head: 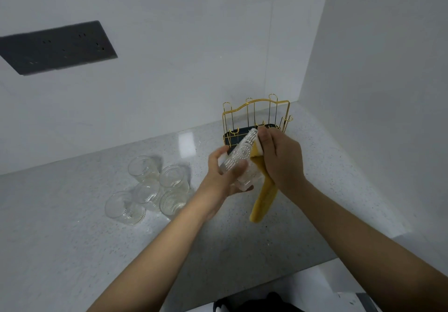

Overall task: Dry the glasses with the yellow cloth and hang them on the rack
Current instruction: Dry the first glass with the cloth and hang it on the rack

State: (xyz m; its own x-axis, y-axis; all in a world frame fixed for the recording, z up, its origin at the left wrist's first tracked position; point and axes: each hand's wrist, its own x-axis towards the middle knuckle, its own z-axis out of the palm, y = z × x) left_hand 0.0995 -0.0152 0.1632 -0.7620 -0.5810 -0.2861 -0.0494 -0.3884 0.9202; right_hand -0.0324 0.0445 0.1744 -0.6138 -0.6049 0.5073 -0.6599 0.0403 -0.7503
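Note:
My left hand (221,174) grips a patterned clear glass (240,157), tilted with its mouth up and to the right. My right hand (282,162) holds the yellow cloth (264,197) and pushes part of it into the mouth of the glass; the rest of the cloth hangs down over the counter. Just behind my hands stands the gold wire rack (257,115) on a dark tray (230,137), with nothing on its hooks. Several more clear glasses (155,188) stand grouped on the counter to the left.
The speckled grey counter (97,226) runs into a corner of white walls behind and to the right of the rack. A dark socket panel (55,47) sits on the back wall at the left. The counter's front edge lies at the lower right.

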